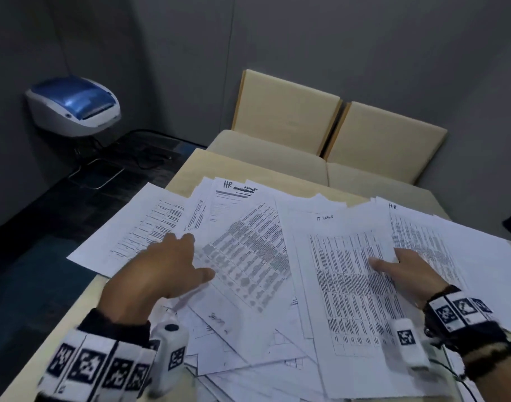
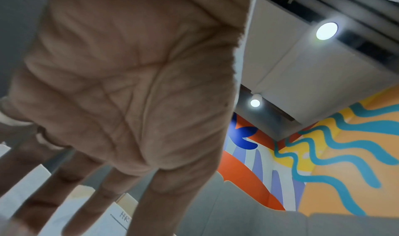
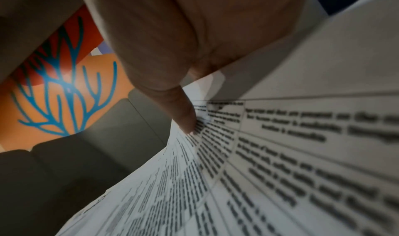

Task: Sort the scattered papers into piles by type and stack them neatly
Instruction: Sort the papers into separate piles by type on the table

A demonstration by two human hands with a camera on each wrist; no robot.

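Note:
Many white printed sheets lie fanned and overlapping across the pale table (image 1: 187, 166). One sheet at the back is hand-marked HR (image 1: 234, 195), and another HR sheet (image 1: 419, 239) lies at the right. My right hand (image 1: 393, 264) pinches the right edge of the sheet marked IT LOGS (image 1: 347, 285), thumb on top. In the right wrist view the thumb (image 3: 185, 118) presses that sheet (image 3: 280, 171), which curls upward. My left hand (image 1: 190, 256) is palm down over the table-filled sheets (image 1: 248, 256) at the left. Its fingers (image 2: 164, 197) are straight and spread and hold nothing.
Sheets with line drawings (image 1: 277, 340) lie under the pile near the front edge. Two beige cushioned seats (image 1: 286, 111) stand behind the table. A white and blue printer (image 1: 74, 105) sits at the far left, with cables on the dark floor (image 1: 117, 161).

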